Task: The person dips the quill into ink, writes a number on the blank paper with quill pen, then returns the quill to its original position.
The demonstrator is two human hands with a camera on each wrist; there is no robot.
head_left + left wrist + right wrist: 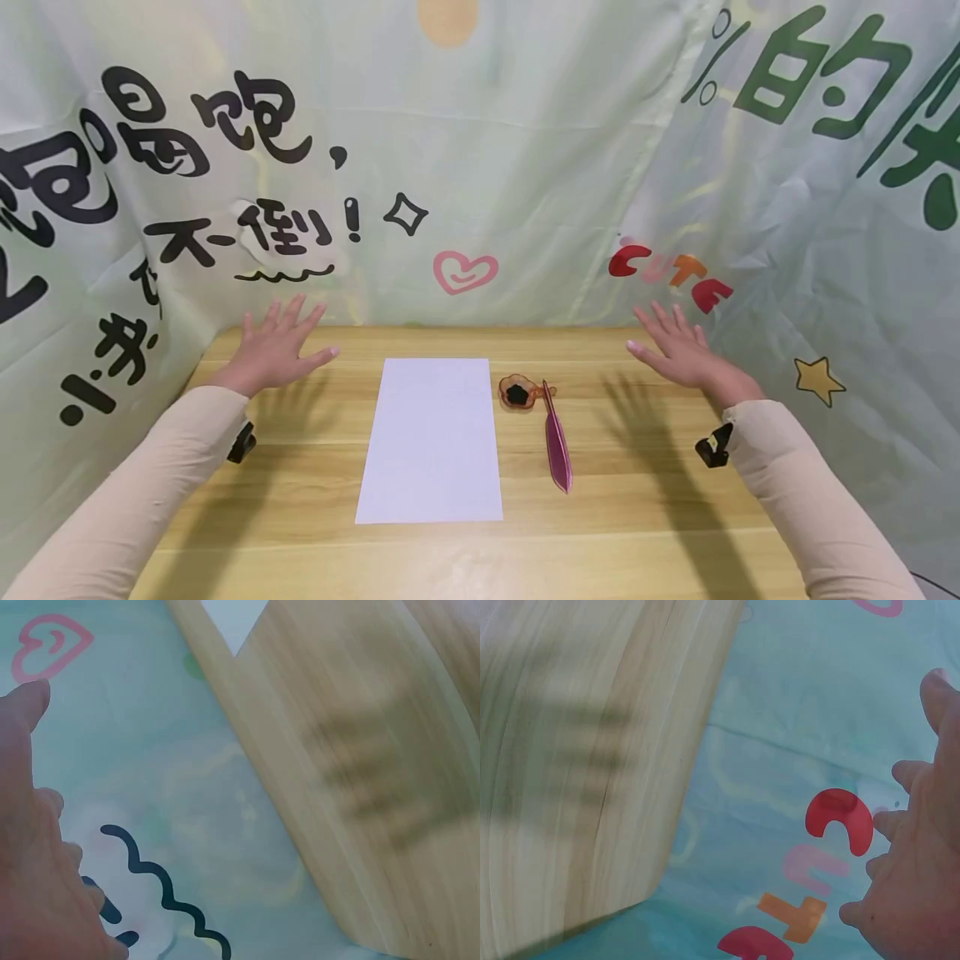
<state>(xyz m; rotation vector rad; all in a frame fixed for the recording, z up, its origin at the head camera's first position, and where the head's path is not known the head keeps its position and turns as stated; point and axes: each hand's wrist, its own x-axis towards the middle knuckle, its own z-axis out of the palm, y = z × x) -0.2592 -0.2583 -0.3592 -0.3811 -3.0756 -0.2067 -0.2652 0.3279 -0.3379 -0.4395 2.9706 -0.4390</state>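
Note:
My left hand [276, 348] hovers over the left part of the table with its fingers spread, holding nothing. Across from it my right hand [684, 350] is likewise raised and spread over the right part, with nothing in it. Between them a blank white sheet of paper [433, 442] lies flat. Just right of the sheet sits a small flower-shaped amber dish [517, 392] with a dark middle. A purple feather-shaped pen [557, 446] lies beside it, its thin tip over the dish's small handle. In the left wrist view, one corner of the paper [236, 630] shows.
The wooden table [315, 533] ends at a pale printed cloth [525, 167] that hangs behind it and along both sides. Both hands cast shadows on the wood. A small black device [715, 446] is worn at the right wrist, another [242, 442] at the left.

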